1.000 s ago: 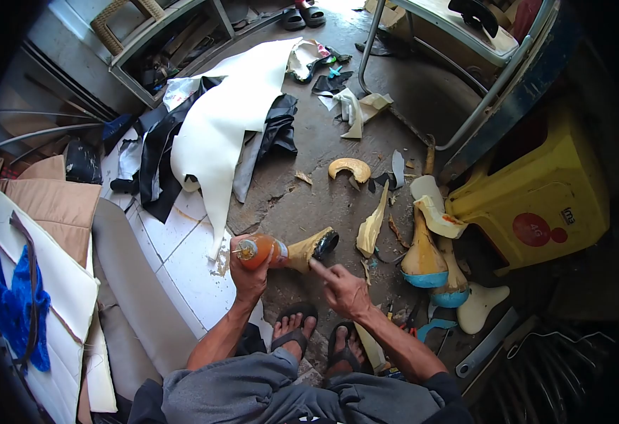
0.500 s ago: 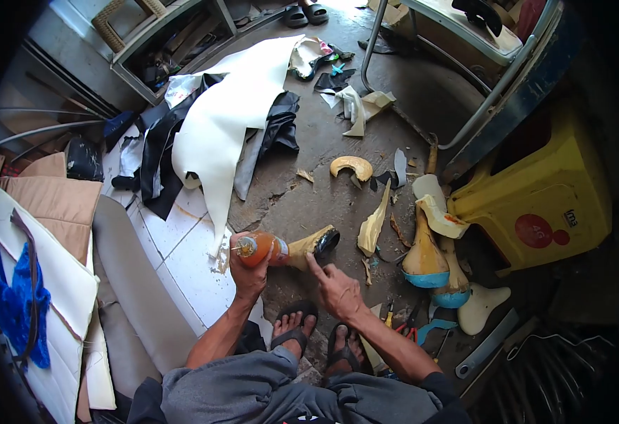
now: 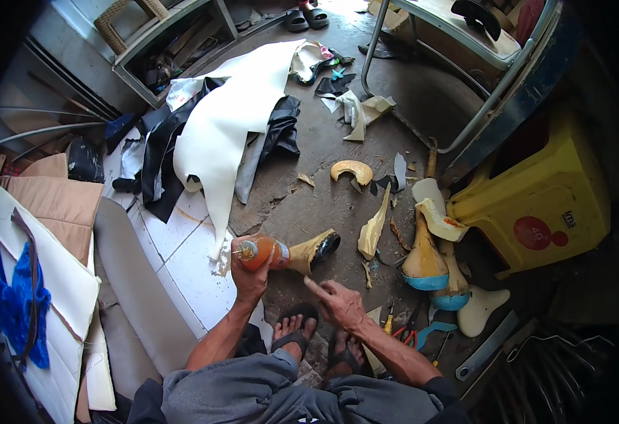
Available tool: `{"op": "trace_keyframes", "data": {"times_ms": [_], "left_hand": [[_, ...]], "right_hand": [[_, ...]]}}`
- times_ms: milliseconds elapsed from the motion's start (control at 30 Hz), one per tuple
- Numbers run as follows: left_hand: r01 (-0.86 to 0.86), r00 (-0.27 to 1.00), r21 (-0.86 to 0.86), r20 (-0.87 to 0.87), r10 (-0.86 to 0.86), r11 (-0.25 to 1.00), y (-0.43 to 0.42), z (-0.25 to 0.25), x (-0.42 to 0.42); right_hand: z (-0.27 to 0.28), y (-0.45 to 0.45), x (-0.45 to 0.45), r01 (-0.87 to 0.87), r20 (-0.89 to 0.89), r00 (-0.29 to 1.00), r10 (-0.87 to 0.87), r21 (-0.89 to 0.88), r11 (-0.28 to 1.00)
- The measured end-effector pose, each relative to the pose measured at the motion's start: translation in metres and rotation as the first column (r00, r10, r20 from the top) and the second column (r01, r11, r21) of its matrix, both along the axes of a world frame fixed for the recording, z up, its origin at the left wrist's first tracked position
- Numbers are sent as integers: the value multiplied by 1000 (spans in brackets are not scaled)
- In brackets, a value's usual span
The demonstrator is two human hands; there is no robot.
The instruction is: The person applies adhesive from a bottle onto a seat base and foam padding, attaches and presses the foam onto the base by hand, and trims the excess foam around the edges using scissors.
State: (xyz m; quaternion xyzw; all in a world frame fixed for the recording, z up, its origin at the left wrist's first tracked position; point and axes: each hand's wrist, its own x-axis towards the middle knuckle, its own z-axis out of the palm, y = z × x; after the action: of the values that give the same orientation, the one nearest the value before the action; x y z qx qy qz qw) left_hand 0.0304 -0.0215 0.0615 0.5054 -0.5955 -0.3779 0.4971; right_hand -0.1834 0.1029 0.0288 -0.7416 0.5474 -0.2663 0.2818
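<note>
My left hand [image 3: 250,274] is wrapped round a long piece with an orange, bottle-like end [image 3: 254,252] and a label on its side. From there a flared tan part [image 3: 302,256] points right, ending in a glossy dark rim [image 3: 327,246]. My right hand [image 3: 341,304] is just below that rim and apart from it. Its index finger is stretched out and the other fingers are partly bent, with nothing visible in them. To the right lie two similar tan flared pieces with blue ends [image 3: 426,281].
Foam offcuts [image 3: 374,230] litter the floor, with pliers [image 3: 410,336] and a screwdriver [image 3: 388,321] by my right forearm. A yellow plastic stool [image 3: 535,191] lies on its side at right. White sheet material [image 3: 217,134] is spread ahead; a grey cushion [image 3: 129,283] is at left.
My right hand has drawn back from the dark rim, down and slightly left, and its index finger has left it. The held piece has turned slightly; my left hand keeps its grip.
</note>
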Motion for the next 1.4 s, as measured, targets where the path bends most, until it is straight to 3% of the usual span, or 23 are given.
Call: {"op": "trace_keyframes", "data": {"times_ms": [33, 100, 233, 267, 300, 367, 400, 467, 500, 600, 700, 800, 867, 900, 967, 1033, 1167, 1267, 1300, 1367, 1400], "left_hand": [[5, 1000, 2, -1, -5, 1000, 1, 1, 0], [-13, 1000, 33, -21, 13, 999, 3, 1, 0], [-13, 1000, 29, 1, 13, 1000, 7, -4, 5], [1, 999, 9, 37, -2, 1000, 12, -3, 7], [13, 997, -12, 71, -12, 1000, 16, -1, 7], [49, 990, -75, 134, -38, 996, 26, 8, 8], [81, 985, -81, 160, -67, 993, 32, 8, 11], [120, 984, -65, 142, -110, 991, 41, 7, 11], [126, 983, -63, 144, -115, 990, 48, 3, 12], [142, 988, 190, 37, -152, 971, 62, -6, 15], [191, 979, 143, 40, -198, 971, 66, -9, 18], [165, 984, 188, 34, -175, 968, 62, 1, 15], [178, 982, 175, 34, -187, 968, 59, 4, 14], [194, 978, 163, 40, -202, 968, 59, 7, 14], [209, 974, 146, 62, -220, 967, 57, 14, 11], [197, 980, 215, -62, -188, 957, 57, 23, 7], [204, 979, 176, -59, -196, 963, 48, 24, 3], [228, 973, 173, -70, -219, 958, 40, 37, -13], [250, 968, 143, -49, -245, 958, 37, 38, -15], [286, 957, 100, 28, -290, 953, 30, 37, -23], [312, 942, 62, 108, -318, 948, 28, 35, -26]], "right_hand": [[4, -3, 0, 5, -1, 1000, -5, 2, 1000], [14, -16, -5, 301, 65, 951, -302, 15, 953], [10, -19, -24, 183, 100, 980, -171, -134, 974], [8, -21, -26, 307, 141, 944, -297, -59, 950], [3, -27, -32, 306, 137, 945, -295, -60, 950], [-22, -37, -48, 637, 145, 758, -636, 50, 769], [-34, -42, -54, 636, 142, 758, -636, 52, 770], [-53, -53, -65, 797, -94, 604, -791, 55, 602], [-53, -55, -67, 800, -94, 600, -794, 58, 597], [-57, -61, -73, 778, -225, 628, -745, 158, 608], [-66, -57, -77, 777, -229, 628, -743, 138, 614], [-59, -43, -79, 774, -98, 628, -772, 173, 609], [-26, -31, -75, 720, 248, 512, -823, 398, 568], [-22, -21, -73, 720, 241, 515, -823, 399, 568], [-16, -3, -71, 701, 423, 355, -834, 469, 537], [-7, 19, -71, 704, 395, 361, -845, 478, 525], [-27, 60, -69, 698, 313, 350, -883, 542, 468], [-25, 72, -64, 685, 136, 553, -822, 487, 541], [-23, 75, -64, 689, 136, 546, -827, 490, 535], [-19, 78, -67, 760, 32, 626, -779, 196, 619], [-8, 77, -71, 764, 28, 623, -782, 195, 615]]}}
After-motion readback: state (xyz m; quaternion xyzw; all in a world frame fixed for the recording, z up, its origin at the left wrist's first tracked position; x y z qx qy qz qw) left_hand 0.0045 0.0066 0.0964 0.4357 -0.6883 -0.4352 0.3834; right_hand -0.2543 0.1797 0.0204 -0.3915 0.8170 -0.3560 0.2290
